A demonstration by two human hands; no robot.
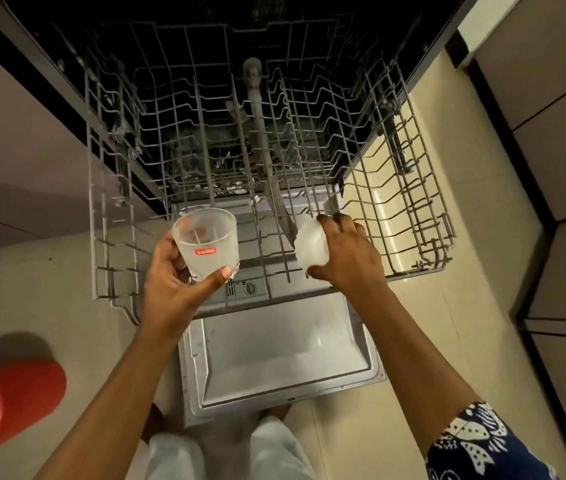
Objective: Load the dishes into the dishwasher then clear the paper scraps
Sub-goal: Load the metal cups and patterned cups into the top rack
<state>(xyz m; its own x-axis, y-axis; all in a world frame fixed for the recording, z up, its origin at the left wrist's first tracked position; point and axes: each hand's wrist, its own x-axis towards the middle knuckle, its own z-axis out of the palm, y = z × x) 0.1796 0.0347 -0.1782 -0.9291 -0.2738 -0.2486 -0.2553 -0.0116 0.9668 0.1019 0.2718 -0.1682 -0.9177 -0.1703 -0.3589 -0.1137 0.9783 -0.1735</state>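
Observation:
The dishwasher stands open, its grey wire upper rack [413,216] pulled out over the lowered door [274,348]. My left hand [174,282] grips a frosted glass tumbler [207,242] with a red label, held upright above the rack's front left part. My right hand [347,252] holds a second frosted glass [311,247], tipped over, down among the tines at the rack's front middle. No other dishes show in the rack. No paper scraps are in view.
A red plastic bucket [4,400] stands on the floor at lower left. Cabinet fronts [558,140] flank the dishwasher on the right, and a counter side [15,161] on the left. My legs and feet are just before the door's edge.

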